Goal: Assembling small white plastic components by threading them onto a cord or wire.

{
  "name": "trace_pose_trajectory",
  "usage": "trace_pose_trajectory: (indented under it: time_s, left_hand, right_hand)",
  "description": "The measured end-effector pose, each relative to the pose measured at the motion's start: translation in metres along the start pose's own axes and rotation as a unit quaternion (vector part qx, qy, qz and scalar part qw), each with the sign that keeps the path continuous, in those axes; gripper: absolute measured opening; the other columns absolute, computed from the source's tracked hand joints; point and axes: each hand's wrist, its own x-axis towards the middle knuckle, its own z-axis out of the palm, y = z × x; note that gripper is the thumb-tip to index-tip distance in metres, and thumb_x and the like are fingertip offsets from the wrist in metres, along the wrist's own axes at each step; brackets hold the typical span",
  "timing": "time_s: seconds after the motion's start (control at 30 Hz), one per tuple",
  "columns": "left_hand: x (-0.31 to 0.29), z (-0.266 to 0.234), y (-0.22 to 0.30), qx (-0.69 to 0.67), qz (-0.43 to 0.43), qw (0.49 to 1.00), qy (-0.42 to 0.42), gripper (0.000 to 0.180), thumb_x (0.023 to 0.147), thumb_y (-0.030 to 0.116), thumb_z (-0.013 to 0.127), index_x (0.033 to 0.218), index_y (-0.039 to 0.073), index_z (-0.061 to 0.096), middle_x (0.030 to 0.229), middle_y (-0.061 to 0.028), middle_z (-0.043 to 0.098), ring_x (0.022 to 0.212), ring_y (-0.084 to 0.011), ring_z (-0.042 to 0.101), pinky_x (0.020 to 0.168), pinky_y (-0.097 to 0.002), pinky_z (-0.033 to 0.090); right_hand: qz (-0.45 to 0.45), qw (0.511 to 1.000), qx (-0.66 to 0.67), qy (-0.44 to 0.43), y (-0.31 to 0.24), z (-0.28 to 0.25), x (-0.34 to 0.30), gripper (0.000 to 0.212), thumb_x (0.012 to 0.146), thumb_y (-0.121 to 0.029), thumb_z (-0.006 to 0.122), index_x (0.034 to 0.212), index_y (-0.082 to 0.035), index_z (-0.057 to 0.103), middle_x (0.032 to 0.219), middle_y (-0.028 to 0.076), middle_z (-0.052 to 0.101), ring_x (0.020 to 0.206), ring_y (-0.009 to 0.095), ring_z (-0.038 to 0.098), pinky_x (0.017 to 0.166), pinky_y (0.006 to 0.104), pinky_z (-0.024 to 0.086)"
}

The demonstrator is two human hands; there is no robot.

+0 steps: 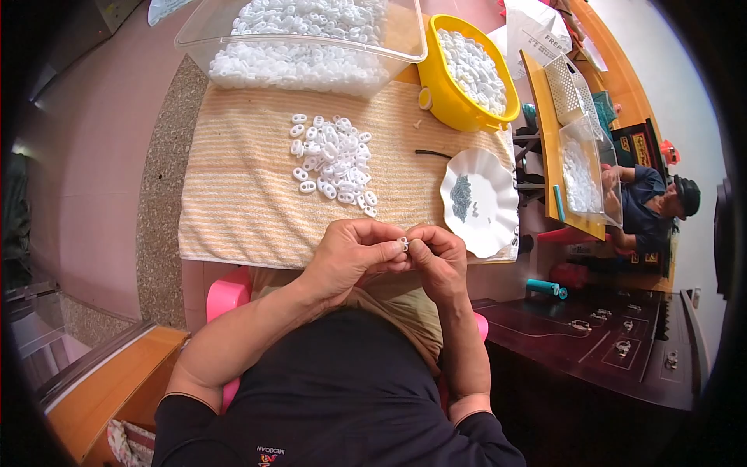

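At the towel's near edge, my left hand (359, 253) pinches a small white plastic piece (404, 244) between thumb and fingertips. My right hand (437, 257) is closed in a pinch against the same piece; whatever else its fingertips hold is too small to make out. Beyond my hands lies a loose pile of white oval plastic pieces with two holes (334, 158). A white scalloped plate (496, 206) to the right of the pile bears a heap of tiny grey metal parts (461, 198), with a few strays beside it.
A striped towel (233, 171) covers the table. At its far side stand a clear plastic bin (303, 40) and a yellow tub (459, 113), both holding white pieces. A black strip (433, 152) lies near the plate. Another person (654, 198) sits at a table on the right.
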Motion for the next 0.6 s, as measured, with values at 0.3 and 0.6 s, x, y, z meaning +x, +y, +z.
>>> trace_pose_trajectory:
  time_s: [0.3, 0.6]
  left_hand:
    - [-0.0006, -0.0014, -0.0052, 0.036, 0.041, 0.999, 0.001, 0.018, 0.086, 0.001, 0.064, 0.103, -0.005, 0.062, 0.089, -0.0122, 0.067, 0.078, -0.0174, 0.068, 0.073, -0.0280, 0.058]
    - [0.0003, 0.0024, -0.0031, 0.032, 0.049, 0.998, 0.025, 0.016, 0.087, 0.000, 0.062, 0.101, -0.007, 0.062, 0.087, -0.0102, 0.066, 0.075, -0.0124, 0.064, 0.069, -0.0230, 0.055]
  right_hand:
    - [-0.017, 0.999, -0.032, 0.009, -0.0044, 0.0065, -0.0005, 0.007, 0.090, -0.004, 0.059, 0.093, 0.003, 0.061, 0.083, 0.008, 0.066, 0.071, 0.014, 0.064, 0.067, 0.0248, 0.055]
    - [0.029, 0.998, -0.028, 0.039, -0.0061, 0.0083, 0.0013, 0.012, 0.090, -0.004, 0.058, 0.096, 0.005, 0.061, 0.084, 0.008, 0.066, 0.072, 0.014, 0.065, 0.067, 0.0246, 0.056]
